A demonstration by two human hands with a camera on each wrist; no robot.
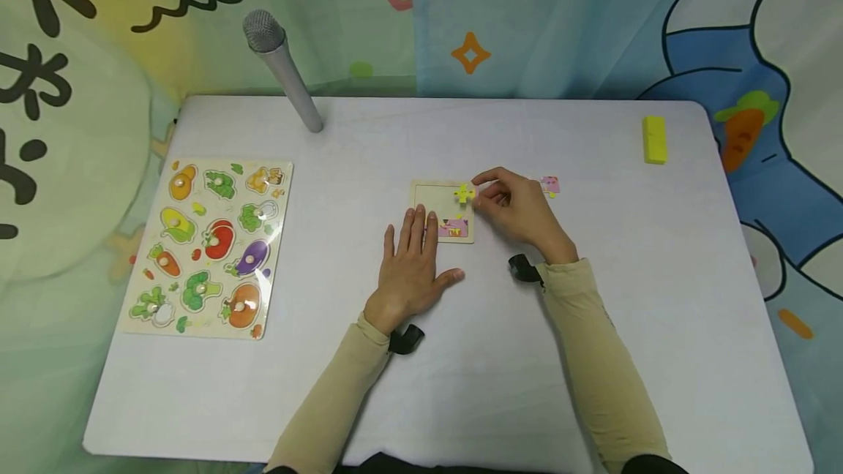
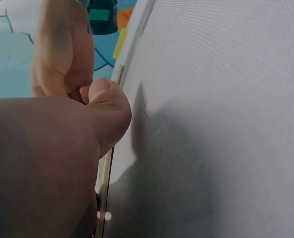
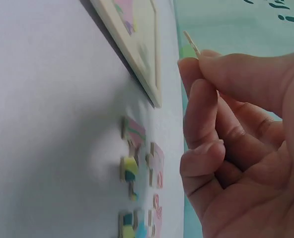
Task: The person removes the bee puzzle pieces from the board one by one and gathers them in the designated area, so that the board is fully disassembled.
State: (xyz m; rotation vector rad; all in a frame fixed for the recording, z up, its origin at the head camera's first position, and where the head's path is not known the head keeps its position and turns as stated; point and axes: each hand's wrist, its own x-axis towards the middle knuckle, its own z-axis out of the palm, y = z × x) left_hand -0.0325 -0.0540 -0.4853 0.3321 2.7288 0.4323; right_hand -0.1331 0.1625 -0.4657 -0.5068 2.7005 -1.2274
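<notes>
A small wooden puzzle tray lies mid-table, with pink and yellow pieces fitted along its near side. My left hand rests with straight fingers over the tray's near left part, hiding some of it; its thumb juts out to the side. Between thumb and index finger, my right hand pinches a yellow puzzle piece above the tray's right side. The right wrist view shows this piece edge-on, held up off the tray.
Several loose puzzle pieces lie on the table beside the tray, mostly hidden by my right hand in the head view. A vegetable peg puzzle lies at left. A grey microphone stands at the back; a yellow block sits far right.
</notes>
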